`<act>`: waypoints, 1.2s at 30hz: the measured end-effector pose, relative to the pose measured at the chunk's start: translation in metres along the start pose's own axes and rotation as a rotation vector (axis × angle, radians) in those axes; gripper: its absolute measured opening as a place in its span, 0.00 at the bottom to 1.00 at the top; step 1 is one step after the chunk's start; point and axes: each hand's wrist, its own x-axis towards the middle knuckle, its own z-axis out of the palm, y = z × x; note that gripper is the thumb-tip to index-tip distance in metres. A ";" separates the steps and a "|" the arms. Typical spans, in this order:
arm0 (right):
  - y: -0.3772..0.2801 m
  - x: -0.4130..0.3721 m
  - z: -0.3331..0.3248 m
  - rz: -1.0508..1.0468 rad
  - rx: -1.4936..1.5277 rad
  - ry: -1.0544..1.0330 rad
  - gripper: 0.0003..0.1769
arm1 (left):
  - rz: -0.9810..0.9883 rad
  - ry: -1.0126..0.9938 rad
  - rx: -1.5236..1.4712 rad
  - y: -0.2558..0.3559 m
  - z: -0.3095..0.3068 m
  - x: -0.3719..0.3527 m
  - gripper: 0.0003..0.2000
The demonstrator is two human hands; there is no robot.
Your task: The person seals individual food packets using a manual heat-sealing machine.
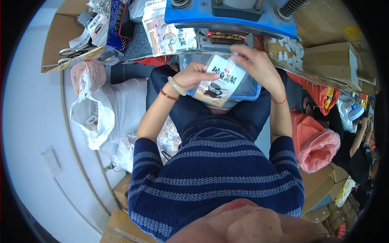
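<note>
A printed white packet (219, 81) with dark lettering and a picture of a pan is held over my lap by both hands. My left hand (196, 75) grips its left edge; that wrist wears a pale bangle and a red string. My right hand (255, 65) pinches the packet's top right corner, with a red string on that wrist too. Under the packet sits a clear plastic tub (247, 91) with a blue tint. A blue machine (231, 14) stands just beyond my hands.
A stack of similar printed packets (170, 34) lies left of the machine. Scissors (71, 52) rest on a cardboard box at far left. White plastic bags (95, 117) lie on the left, pink-orange bags (320, 148) on the right, and another person (360, 141) sits at the right edge.
</note>
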 end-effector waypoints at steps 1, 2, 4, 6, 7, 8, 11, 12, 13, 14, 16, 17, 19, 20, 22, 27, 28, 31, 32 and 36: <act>0.007 -0.001 -0.001 0.005 -0.096 0.129 0.16 | -0.003 0.055 -0.117 -0.001 0.003 0.008 0.13; 0.013 -0.002 -0.005 0.011 -0.191 0.258 0.16 | -0.006 0.109 -0.235 0.000 0.004 0.017 0.13; 0.016 -0.011 -0.027 -0.015 -0.429 0.390 0.15 | 0.026 0.152 -0.312 0.003 -0.004 0.036 0.11; 0.014 -0.019 -0.042 0.274 -0.749 0.471 0.14 | 0.038 0.147 -0.348 0.010 -0.009 0.051 0.10; 0.026 -0.019 -0.049 0.272 -0.755 0.476 0.14 | 0.043 0.141 -0.347 0.011 -0.007 0.054 0.10; 0.049 -0.019 -0.056 0.463 -0.843 0.321 0.13 | 0.059 0.169 -0.356 0.009 -0.005 0.055 0.10; 0.093 -0.027 -0.060 0.544 -0.883 0.193 0.12 | 0.099 0.201 -0.322 0.002 -0.006 0.052 0.12; 0.104 -0.028 -0.062 0.426 -0.853 0.226 0.12 | 0.118 0.258 -0.111 -0.004 -0.018 0.048 0.14; 0.113 -0.027 -0.064 0.421 -0.854 0.224 0.12 | 0.134 0.313 0.103 -0.005 -0.028 0.044 0.15; 0.120 -0.025 -0.067 0.424 -0.768 0.177 0.12 | 0.354 0.500 0.254 -0.003 -0.029 0.033 0.20; 0.129 -0.024 -0.066 0.433 -0.676 0.120 0.12 | 0.720 0.851 0.724 -0.005 -0.068 0.025 0.26; 0.129 -0.023 -0.066 0.384 -0.665 0.116 0.11 | 0.798 0.929 1.123 0.012 -0.060 0.008 0.29; 0.128 -0.023 -0.063 0.332 -0.651 0.115 0.11 | 0.683 0.822 1.622 -0.009 -0.087 0.002 0.30; 0.126 -0.022 -0.062 0.363 -0.766 0.192 0.11 | 0.728 0.836 1.740 -0.019 -0.087 -0.004 0.24; 0.126 -0.021 -0.058 0.400 -0.879 0.265 0.11 | 0.777 0.849 1.647 -0.019 -0.098 -0.008 0.21; 0.145 -0.012 -0.059 0.473 -1.054 0.250 0.16 | 0.660 0.973 1.471 -0.009 -0.090 -0.009 0.21; 0.137 -0.014 -0.060 0.471 -1.055 0.247 0.16 | 0.657 0.975 1.469 -0.009 -0.091 -0.009 0.21; 0.125 -0.024 -0.062 0.548 -1.013 0.296 0.15 | 0.817 0.965 1.606 -0.011 -0.093 -0.005 0.22; 0.137 -0.023 -0.066 0.492 -0.936 0.213 0.15 | 0.822 0.960 1.636 -0.012 -0.091 -0.001 0.22; 0.124 -0.015 -0.072 0.399 -0.687 0.153 0.15 | 0.825 0.915 1.637 -0.009 -0.097 0.002 0.20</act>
